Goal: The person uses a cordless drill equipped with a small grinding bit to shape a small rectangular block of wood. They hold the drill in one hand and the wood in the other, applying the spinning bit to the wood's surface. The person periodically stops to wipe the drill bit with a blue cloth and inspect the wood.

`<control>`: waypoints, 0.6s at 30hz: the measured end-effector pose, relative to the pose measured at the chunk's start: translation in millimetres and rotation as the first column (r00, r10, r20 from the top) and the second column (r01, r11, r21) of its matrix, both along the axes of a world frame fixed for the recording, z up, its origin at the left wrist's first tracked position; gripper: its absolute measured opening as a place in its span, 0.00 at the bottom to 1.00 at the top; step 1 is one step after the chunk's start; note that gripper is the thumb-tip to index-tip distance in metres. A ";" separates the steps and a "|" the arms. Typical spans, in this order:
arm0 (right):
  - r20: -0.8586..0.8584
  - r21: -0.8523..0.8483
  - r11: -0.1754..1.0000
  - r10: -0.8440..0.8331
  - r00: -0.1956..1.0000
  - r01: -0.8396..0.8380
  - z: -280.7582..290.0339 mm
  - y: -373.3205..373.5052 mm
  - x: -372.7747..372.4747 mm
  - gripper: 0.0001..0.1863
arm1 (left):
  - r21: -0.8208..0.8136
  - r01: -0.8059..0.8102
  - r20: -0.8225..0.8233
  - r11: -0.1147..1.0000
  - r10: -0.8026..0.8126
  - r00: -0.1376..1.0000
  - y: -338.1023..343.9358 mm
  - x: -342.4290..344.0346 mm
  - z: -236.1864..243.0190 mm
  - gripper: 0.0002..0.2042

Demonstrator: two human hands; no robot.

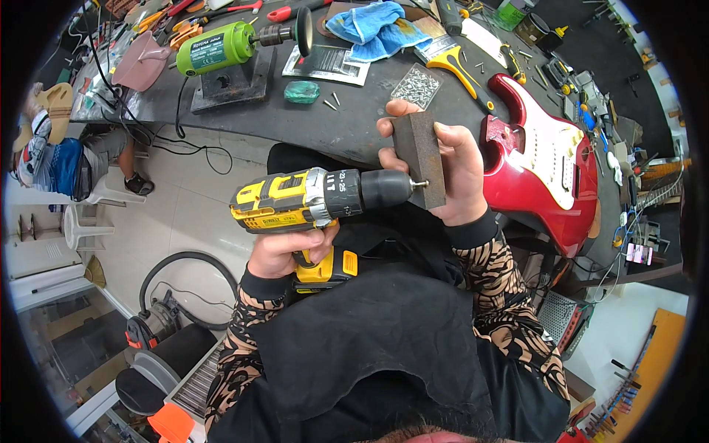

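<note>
My left hand (pixel 288 251) grips the handle of a yellow-and-black cordless drill (pixel 284 203), its chuck pointing right. A small metal screw or pin (pixel 419 183) sticks out of the chuck, its tip at the face of a dark, rough rectangular block (pixel 417 151). My right hand (pixel 461 166) holds that block upright, thumb on its near side and fingers curled around behind it. Just beyond, at the right, a red electric guitar body with a cream pickguard (pixel 544 162) lies at the bench edge.
On the bench (pixel 340 125) are a green bench grinder (pixel 218 52), blue rag (pixel 369 29), yellow brush (pixel 461 81), screw box (pixel 416 87) and green lump (pixel 301 91). A person (pixel 74 155) sits at left, near a white stool (pixel 85 232). A vacuum (pixel 159 325) stands on the floor.
</note>
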State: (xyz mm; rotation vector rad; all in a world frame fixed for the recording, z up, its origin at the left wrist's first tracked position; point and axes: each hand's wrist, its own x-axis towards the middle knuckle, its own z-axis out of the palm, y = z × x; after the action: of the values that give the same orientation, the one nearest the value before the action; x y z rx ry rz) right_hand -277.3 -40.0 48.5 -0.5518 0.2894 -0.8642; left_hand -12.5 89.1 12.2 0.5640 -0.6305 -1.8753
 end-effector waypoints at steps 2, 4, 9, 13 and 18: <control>0.034 0.040 0.999 0.014 0.999 -0.015 0.3 0.7 0.0 0.33 | 0.001 0.005 -0.008 1.000 -0.005 1.000 0.0 -0.5 -1.9 0.23; 0.059 0.071 0.997 0.023 0.998 -0.028 1.4 1.2 -0.2 0.33 | 0.008 0.013 -0.019 1.000 -0.013 1.000 -0.1 -0.5 -3.3 0.23; 0.081 0.102 0.994 0.035 0.996 -0.044 -0.2 1.9 0.9 0.32 | 0.018 0.002 -0.008 1.000 -0.002 1.000 -0.2 -1.9 -1.5 0.23; -0.088 -0.020 0.996 -0.088 0.992 0.086 0.6 2.2 1.3 0.35 | 0.025 -0.022 0.016 0.999 0.022 1.000 2.2 -0.7 -4.5 0.23; -0.262 -0.171 0.970 -0.211 0.942 0.170 14.0 5.6 0.0 0.33 | 0.013 -0.042 0.068 0.999 0.041 0.997 1.7 5.4 -3.4 0.22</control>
State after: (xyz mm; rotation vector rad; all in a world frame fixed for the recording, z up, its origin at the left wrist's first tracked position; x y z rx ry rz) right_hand -277.3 -34.4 62.5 -0.7947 0.5470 -1.0018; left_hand -7.1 90.8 8.8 0.6475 -0.6447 -1.8295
